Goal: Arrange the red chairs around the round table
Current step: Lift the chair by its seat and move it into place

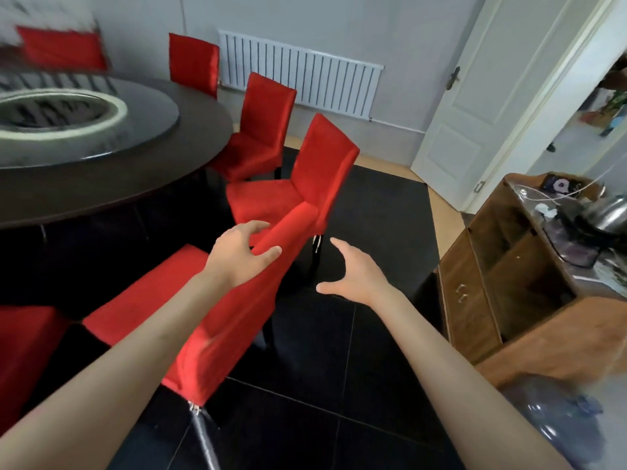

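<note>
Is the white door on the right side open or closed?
Open. The white door is swung inward, away from its frame, and another room shows through the doorway beside it.

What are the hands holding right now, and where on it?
The left hand grips the nearest red chair by the top edge of its backrest. The right hand is open, holding nothing.

The top of a red chair's backrest (pixel 237 300) is gripped by the left hand (pixel 242 252), thumb on the near face and fingers over the far side. The right hand (pixel 353 274) is held apart from it, fingers spread, above the black floor (pixel 339 385). More red chairs (pixel 305 184) are ranged along the edge of a round table (pixel 118 195). A radiator (pixel 305 74) is fixed to the far wall, beside a white door (pixel 492 79). A wooden cabinet (pixel 502 266) is seen at right.
</note>
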The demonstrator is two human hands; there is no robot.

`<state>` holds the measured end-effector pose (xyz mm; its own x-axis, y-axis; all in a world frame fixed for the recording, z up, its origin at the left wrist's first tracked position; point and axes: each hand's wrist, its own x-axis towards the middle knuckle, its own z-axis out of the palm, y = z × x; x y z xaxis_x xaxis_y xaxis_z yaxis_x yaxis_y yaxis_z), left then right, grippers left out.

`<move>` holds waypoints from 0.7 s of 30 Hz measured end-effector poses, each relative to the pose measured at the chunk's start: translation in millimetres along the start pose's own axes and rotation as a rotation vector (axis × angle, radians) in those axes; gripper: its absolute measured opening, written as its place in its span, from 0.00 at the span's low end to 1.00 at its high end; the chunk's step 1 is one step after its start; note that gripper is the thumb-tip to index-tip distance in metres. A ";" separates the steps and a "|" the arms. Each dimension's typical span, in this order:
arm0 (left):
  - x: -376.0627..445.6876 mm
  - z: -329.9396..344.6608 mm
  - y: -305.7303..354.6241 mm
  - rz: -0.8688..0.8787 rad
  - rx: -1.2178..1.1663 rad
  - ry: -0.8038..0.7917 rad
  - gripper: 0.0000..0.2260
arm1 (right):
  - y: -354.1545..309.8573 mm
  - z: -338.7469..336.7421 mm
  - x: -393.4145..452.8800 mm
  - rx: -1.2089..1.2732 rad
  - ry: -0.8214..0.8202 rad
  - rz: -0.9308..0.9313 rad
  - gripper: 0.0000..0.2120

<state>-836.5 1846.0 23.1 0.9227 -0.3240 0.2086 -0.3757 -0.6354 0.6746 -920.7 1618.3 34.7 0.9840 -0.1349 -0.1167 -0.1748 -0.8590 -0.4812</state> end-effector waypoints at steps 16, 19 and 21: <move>31.7 26.1 -33.8 -0.277 0.103 0.205 0.26 | -15.9 5.0 153.1 -0.184 -0.223 -0.380 0.50; 27.5 35.4 -38.1 -0.359 0.156 0.237 0.26 | -12.8 8.1 175.6 -0.206 -0.276 -0.468 0.50; 25.4 42.3 -38.2 -0.424 0.194 0.280 0.27 | -10.0 10.1 192.5 -0.216 -0.305 -0.525 0.50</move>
<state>-802.4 1832.4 -27.4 0.9745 0.1713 0.1450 0.0502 -0.7961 0.6031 -729.9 1605.9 8.3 0.8769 0.4495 -0.1702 0.3694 -0.8569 -0.3595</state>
